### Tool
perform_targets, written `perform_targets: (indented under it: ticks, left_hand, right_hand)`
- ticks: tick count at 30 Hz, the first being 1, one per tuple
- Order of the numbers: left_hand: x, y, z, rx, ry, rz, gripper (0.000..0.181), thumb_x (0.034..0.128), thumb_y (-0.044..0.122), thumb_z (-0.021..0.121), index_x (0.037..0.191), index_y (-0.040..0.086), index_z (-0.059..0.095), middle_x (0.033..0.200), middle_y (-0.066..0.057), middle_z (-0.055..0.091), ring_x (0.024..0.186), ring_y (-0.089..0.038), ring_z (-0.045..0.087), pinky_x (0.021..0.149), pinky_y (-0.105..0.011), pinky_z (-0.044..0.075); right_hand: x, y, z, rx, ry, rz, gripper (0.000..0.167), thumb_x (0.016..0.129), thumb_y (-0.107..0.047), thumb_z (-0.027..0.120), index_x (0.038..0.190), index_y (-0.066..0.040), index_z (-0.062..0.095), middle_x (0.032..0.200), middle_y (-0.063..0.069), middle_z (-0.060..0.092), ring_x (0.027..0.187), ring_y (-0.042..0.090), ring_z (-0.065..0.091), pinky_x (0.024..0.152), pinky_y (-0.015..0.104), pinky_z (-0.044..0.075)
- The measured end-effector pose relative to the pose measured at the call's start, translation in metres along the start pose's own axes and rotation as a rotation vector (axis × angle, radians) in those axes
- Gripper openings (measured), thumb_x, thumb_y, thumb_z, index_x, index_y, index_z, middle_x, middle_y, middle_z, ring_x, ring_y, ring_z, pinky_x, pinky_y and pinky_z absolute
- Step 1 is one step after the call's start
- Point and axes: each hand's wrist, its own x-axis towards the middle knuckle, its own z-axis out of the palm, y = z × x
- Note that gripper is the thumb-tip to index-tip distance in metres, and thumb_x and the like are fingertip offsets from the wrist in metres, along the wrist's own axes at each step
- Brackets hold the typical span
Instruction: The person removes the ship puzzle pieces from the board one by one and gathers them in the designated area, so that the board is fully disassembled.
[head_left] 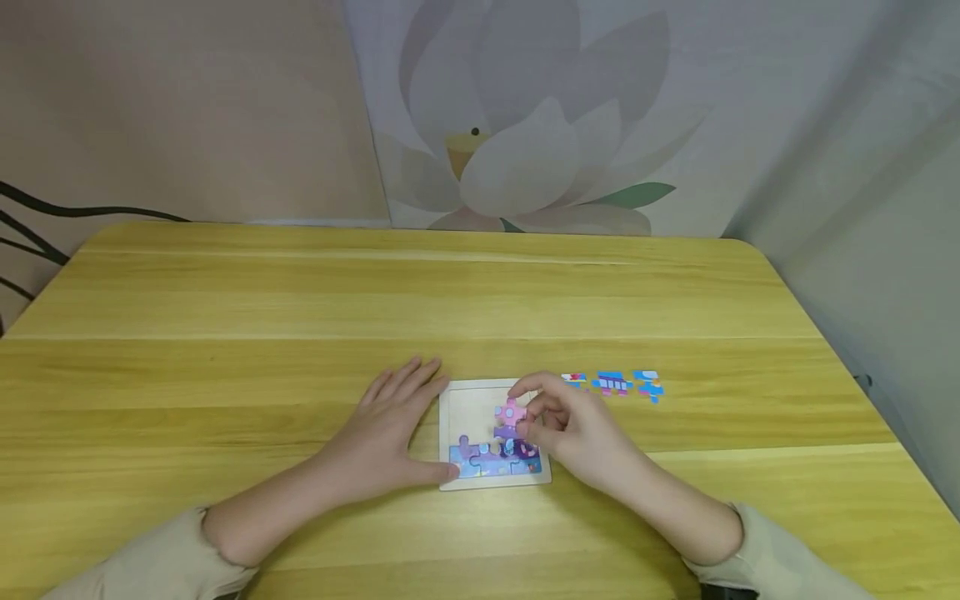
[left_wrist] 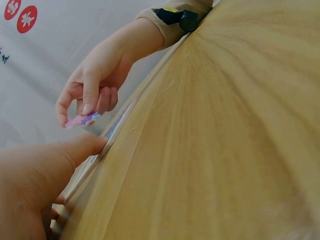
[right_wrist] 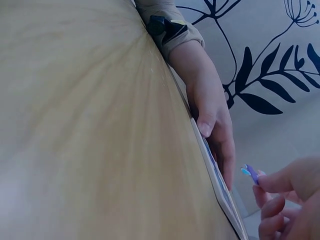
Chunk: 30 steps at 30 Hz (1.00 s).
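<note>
A jigsaw piece (head_left: 510,413), pink and purple, is pinched between the thumb and fingers of my right hand (head_left: 581,429). It hangs above the puzzle tray (head_left: 471,404), tilted in the right wrist view. Joined blue and purple pieces (head_left: 491,464) fill the tray's lower part; bare board shows above them. My left hand (head_left: 386,437) lies along the tray's left side, fingers spread and straight. Its thumb (left_wrist: 92,145) rests on the tray's near left corner, and its index fingertip touches the far left corner.
Right of the tray, several loose jigsaw pieces (head_left: 612,383) lie in a row; the nearest is partly hidden by my right hand. All rest on a wooden table (head_left: 300,292). Behind its far edge hangs a backdrop with a large flower (head_left: 525,150).
</note>
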Motion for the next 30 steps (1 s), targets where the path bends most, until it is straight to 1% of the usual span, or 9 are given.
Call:
perform_targets:
  ticks: [3, 13, 17, 22, 30]
  left_hand:
    - [0.0, 0.0, 0.0, 0.001, -0.002, 0.003, 0.106, 0.0697, 0.065, 0.071, 0.148, 0.004, 0.033, 0.157, -0.012, 0.019, 0.144, -0.03, 0.008, 0.113, -0.053, 0.002]
    - [-0.001, 0.0, 0.0, 0.007, -0.003, 0.008, 0.106, 0.0706, 0.067, 0.069, 0.149, 0.005, 0.032, 0.157, -0.011, 0.017, 0.144, -0.03, 0.007, 0.113, -0.052, 0.001]
    - [-0.001, 0.001, 0.0, 0.004, -0.005, 0.006, 0.106, 0.0708, 0.066, 0.07, 0.149, 0.005, 0.032, 0.157, -0.011, 0.017, 0.144, -0.029, 0.006, 0.113, -0.052, 0.001]
    - [0.0, 0.0, 0.0, 0.003, -0.013, 0.003, 0.106, 0.0711, 0.066, 0.07, 0.149, 0.005, 0.032, 0.157, -0.011, 0.017, 0.144, -0.029, 0.006, 0.113, -0.052, 0.001]
    - [0.0, 0.0, 0.0, 0.003, -0.011, 0.007, 0.106, 0.0707, 0.066, 0.07, 0.149, 0.004, 0.032, 0.157, -0.011, 0.017, 0.144, -0.03, 0.007, 0.113, -0.053, 0.001]
  right_hand:
    - [-0.003, 0.001, -0.005, 0.025, 0.017, 0.019, 0.031, 0.084, 0.003, 0.068, 0.109, -0.014, 0.062, 0.077, 0.002, 0.061, 0.054, 0.011, 0.042, 0.049, 0.02, 0.035]
    - [-0.013, 0.007, -0.02, 0.056, 0.063, 0.028, 0.027, 0.086, -0.002, 0.069, 0.11, -0.011, 0.062, 0.077, 0.005, 0.062, 0.052, 0.01, 0.039, 0.046, 0.02, 0.032]
    - [-0.018, 0.011, -0.026, 0.059, 0.082, 0.008, 0.026, 0.086, 0.0, 0.069, 0.11, -0.008, 0.062, 0.075, 0.005, 0.062, 0.05, 0.009, 0.037, 0.045, 0.02, 0.032]
    - [-0.023, 0.017, -0.034, 0.066, 0.11, -0.02, 0.028, 0.085, 0.003, 0.067, 0.11, -0.005, 0.061, 0.075, 0.005, 0.061, 0.051, 0.01, 0.041, 0.046, 0.021, 0.035]
    - [-0.032, 0.027, -0.049, 0.013, 0.163, -0.026, 0.028, 0.085, 0.003, 0.068, 0.11, -0.009, 0.064, 0.076, 0.005, 0.063, 0.051, 0.01, 0.045, 0.045, 0.022, 0.038]
